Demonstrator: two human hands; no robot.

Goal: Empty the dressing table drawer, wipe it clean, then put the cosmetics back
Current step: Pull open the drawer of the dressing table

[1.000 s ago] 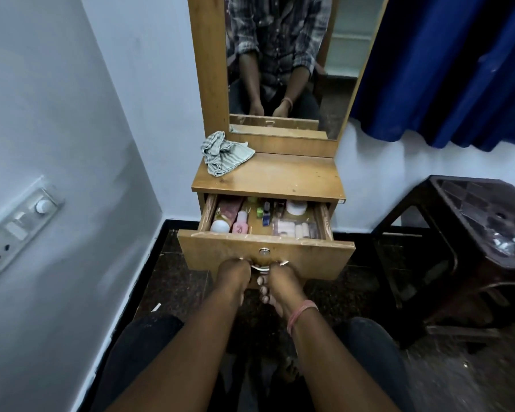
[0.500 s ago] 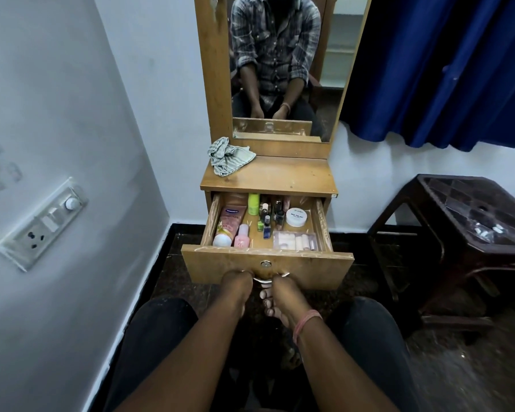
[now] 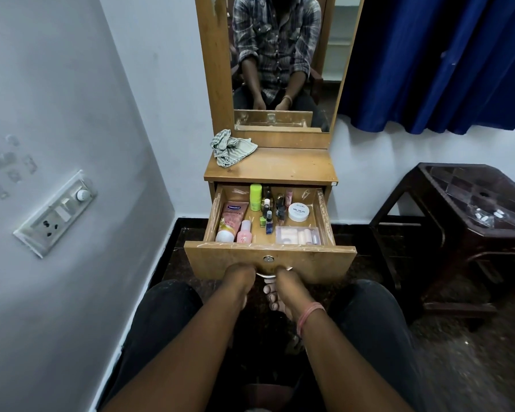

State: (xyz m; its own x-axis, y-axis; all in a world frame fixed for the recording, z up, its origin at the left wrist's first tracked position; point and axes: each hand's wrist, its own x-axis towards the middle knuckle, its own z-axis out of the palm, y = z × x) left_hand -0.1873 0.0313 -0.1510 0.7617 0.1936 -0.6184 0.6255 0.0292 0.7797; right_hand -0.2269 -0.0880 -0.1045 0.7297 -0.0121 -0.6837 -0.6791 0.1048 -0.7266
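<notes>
The wooden drawer (image 3: 309, 260) of the dressing table stands pulled far out. Inside lie a pink tube (image 3: 232, 220), a small pink bottle (image 3: 244, 231), a green bottle (image 3: 255, 197), several nail polish bottles (image 3: 269, 215), a white round jar (image 3: 298, 212) and a clear case (image 3: 298, 235). My left hand (image 3: 239, 281) and my right hand (image 3: 283, 288) both grip the metal handle (image 3: 266, 274) on the drawer front, fingers curled under it. A striped grey cloth (image 3: 231, 147) lies crumpled on the table top (image 3: 289, 166).
A mirror (image 3: 280, 60) rises behind the table top. A dark wooden stool (image 3: 470, 221) stands to the right, below a blue curtain (image 3: 446, 60). A switch panel (image 3: 55, 214) sits on the left wall. My knees flank the drawer front.
Both hands have pulled the drawer farther out toward me, so more of its contents show. The grip on the handle is unchanged.
</notes>
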